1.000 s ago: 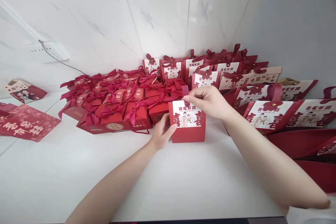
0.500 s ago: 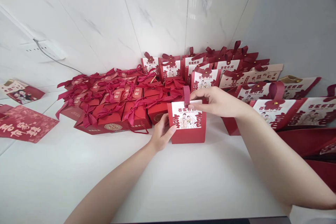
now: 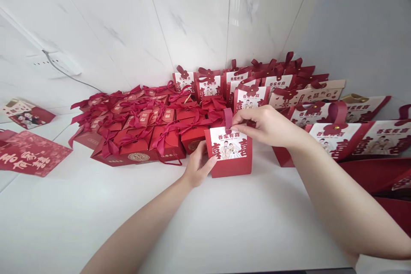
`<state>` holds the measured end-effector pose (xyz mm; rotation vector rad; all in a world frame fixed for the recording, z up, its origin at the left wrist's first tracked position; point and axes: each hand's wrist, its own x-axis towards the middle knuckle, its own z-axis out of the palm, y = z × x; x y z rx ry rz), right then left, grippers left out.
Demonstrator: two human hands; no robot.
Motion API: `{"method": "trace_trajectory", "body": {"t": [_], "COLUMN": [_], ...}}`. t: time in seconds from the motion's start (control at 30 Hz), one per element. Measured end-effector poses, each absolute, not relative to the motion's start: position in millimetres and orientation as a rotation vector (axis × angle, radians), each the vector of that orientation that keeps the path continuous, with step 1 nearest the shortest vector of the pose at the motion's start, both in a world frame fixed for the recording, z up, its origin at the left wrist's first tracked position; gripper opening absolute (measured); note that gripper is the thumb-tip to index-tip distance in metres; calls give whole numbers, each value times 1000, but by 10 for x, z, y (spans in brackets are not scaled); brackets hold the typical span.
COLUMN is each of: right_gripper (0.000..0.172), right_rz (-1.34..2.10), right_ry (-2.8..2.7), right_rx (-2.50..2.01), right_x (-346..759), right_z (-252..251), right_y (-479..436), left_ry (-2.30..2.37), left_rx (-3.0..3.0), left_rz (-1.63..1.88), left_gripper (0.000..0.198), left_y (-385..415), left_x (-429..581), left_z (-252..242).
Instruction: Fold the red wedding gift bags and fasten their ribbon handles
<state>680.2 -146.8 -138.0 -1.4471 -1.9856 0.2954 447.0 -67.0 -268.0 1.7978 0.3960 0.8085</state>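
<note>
A red wedding gift box (image 3: 229, 167) with a white printed front, showing a cartoon couple and red characters, stands upright on the white counter. My left hand (image 3: 197, 167) grips its left side, thumb on the front and fingers behind. At the top, my right hand (image 3: 257, 125) is closed in a pinch at the dark red ribbon strap (image 3: 227, 118) that stands up from the box. What the right fingertips press on is partly hidden.
Several red boxes tied with ribbon bows (image 3: 135, 143) crowd the left, against the tiled wall. More printed gift boxes (image 3: 330, 137) stand in rows at the right. A red paper bag (image 3: 35, 154) and a small box (image 3: 27, 115) lie far left, near a wall cable (image 3: 70, 76).
The gift box is tilted very slightly and sits a touch lower in view. Both hands keep their places on it, and the right fingertips are closer together at the strap.
</note>
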Motion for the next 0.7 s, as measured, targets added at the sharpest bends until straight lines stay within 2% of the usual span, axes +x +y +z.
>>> {"method": "trace_trajectory", "body": {"t": [0.2,0.47,0.7], "right_gripper": [18,21,18], "right_rz": [206,654,696], "right_ry": [-2032,-1820,-1706], "right_rx": [-1446,-1385,-1340], "right_x": [6785,6699,6617], "right_z": [-1395,-1404,-1474], "right_y": [-1467,-1443,-1379], "left_ry": [392,402,409], "left_rx": [1792,1757,1756], "left_rz": [812,790,795], "left_gripper": [43,46,47], "left_y": [-677,-677,-673], "left_x": [4463,4462,4472], "left_z": [-2682,-2679,-2680]}}
